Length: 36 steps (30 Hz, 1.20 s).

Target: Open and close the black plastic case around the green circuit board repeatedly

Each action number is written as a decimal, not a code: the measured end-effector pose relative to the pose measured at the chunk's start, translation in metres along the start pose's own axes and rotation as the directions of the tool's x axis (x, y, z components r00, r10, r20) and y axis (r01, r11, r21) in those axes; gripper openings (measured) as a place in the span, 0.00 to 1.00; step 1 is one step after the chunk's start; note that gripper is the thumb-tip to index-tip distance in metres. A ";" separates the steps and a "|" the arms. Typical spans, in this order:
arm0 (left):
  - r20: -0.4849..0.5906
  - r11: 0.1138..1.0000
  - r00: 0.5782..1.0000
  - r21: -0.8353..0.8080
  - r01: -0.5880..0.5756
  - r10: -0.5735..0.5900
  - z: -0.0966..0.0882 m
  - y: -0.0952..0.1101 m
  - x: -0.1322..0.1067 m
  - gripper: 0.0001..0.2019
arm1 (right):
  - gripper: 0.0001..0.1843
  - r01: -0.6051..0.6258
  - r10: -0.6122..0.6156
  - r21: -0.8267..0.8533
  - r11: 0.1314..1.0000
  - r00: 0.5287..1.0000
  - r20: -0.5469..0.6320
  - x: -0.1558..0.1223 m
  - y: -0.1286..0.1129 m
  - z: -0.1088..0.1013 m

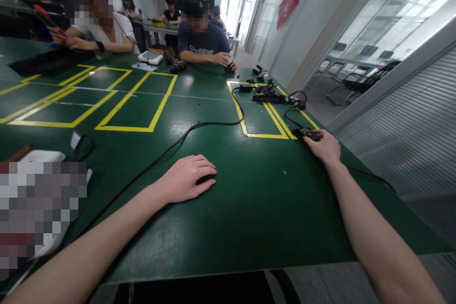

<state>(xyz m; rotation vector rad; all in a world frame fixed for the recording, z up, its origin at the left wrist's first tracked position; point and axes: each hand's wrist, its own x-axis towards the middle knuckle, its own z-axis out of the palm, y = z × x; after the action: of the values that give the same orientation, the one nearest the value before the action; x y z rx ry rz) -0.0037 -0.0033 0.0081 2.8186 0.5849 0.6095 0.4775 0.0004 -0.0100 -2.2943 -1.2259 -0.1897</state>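
Note:
My left hand [188, 178] rests palm down on the green table [249, 218], fingers stretched forward and slightly apart, holding nothing. Farther off, near the table's right edge, my right hand [325, 146] pinches a small dark electronic part [302, 134] between thumb and fingers. This part looks like an open black casing with small coloured bits inside; its exact kind is hard to make out. It lies at the near corner of a yellow tape rectangle [267, 136]. A black cable [199, 124] runs across the table beyond my left hand.
Black cables and dark parts [272, 97] lie heaped beyond my right hand. Across the table, one person [204, 40] handles a small object and another [107, 33] sits farther left. A power drill [175, 65] and a white device [150, 57] lie between them. A blurred-out area [39, 213] covers the left.

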 end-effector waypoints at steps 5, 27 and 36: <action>0.004 1.000 1.000 0.002 0.004 -0.004 0.001 -0.001 0.001 0.11 | 0.24 0.047 -0.045 -0.010 0.999 0.994 0.095 -0.008 -0.027 0.003; 0.037 1.000 0.999 -0.028 -0.006 0.007 -0.003 0.011 0.003 0.26 | 0.20 0.681 -0.977 0.701 0.209 0.165 0.132 -0.179 -0.168 -0.012; 0.002 0.994 0.994 0.000 0.106 -0.106 -0.001 0.011 0.001 0.14 | 0.15 0.626 -0.950 0.744 0.236 0.310 0.041 -0.173 -0.167 -0.012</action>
<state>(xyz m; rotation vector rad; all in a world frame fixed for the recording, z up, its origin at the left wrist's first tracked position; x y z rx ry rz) 0.0009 -0.0130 0.0121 2.7667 0.7293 0.5863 0.2443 -0.0571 0.0026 -0.8568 -2.3089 0.4444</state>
